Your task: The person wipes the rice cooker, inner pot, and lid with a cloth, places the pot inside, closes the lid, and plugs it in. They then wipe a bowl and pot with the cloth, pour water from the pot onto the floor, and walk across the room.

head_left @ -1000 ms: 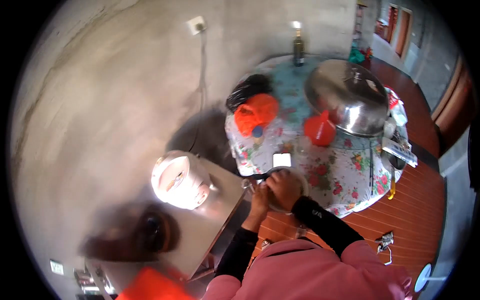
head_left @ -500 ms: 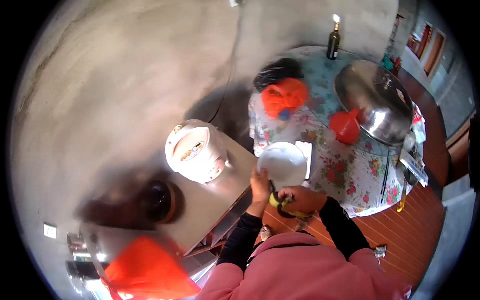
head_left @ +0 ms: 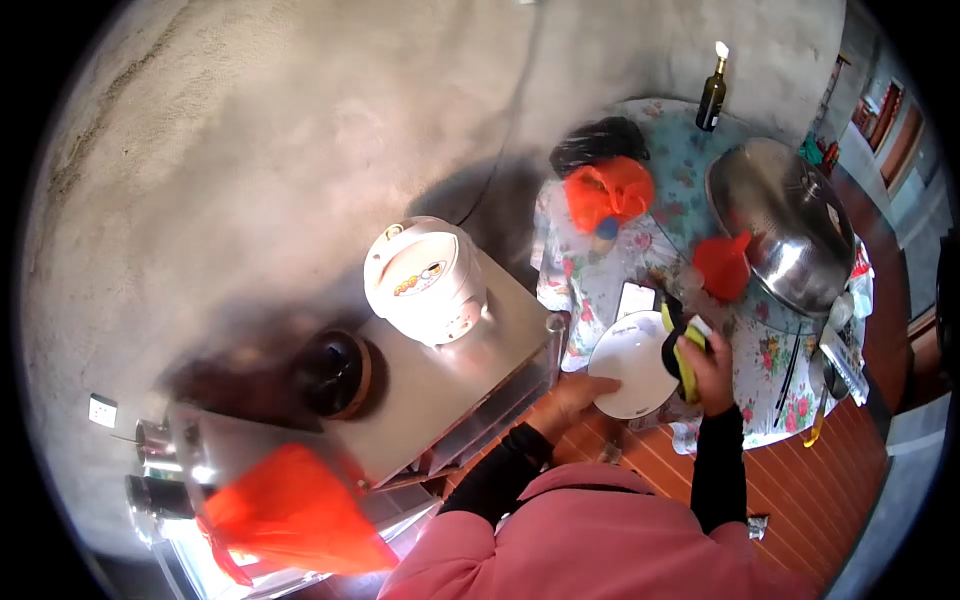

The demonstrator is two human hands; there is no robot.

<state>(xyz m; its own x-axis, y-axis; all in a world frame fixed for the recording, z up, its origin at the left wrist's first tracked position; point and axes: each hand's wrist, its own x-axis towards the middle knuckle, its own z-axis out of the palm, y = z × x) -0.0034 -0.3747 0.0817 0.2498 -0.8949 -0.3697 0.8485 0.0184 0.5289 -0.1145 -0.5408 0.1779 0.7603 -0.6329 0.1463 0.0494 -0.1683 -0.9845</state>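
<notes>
My left hand (head_left: 579,392) grips the near rim of a white bowl (head_left: 631,362), held tilted just off the edge of the flowered table (head_left: 650,262). My right hand (head_left: 713,368) is closed on a yellow and black tool with a black head (head_left: 682,345), raised over the bowl's right side. I cannot tell what the tool is. A phone (head_left: 636,299) lies on the cloth just beyond the bowl. Both sleeves are black under a pink top.
A white rice cooker (head_left: 425,280) and a dark pot (head_left: 332,372) stand on a steel cabinet (head_left: 470,370) at left. The table holds a large steel lid (head_left: 785,226), a red funnel (head_left: 722,266), orange and black bags (head_left: 606,190) and a bottle (head_left: 712,92). An orange bag (head_left: 285,510) lies lower left.
The view has swung left. The bowl has come down and right, tilted in my left hand. My right hand has lifted the yellow and black tool from below the bowl to its right side.
</notes>
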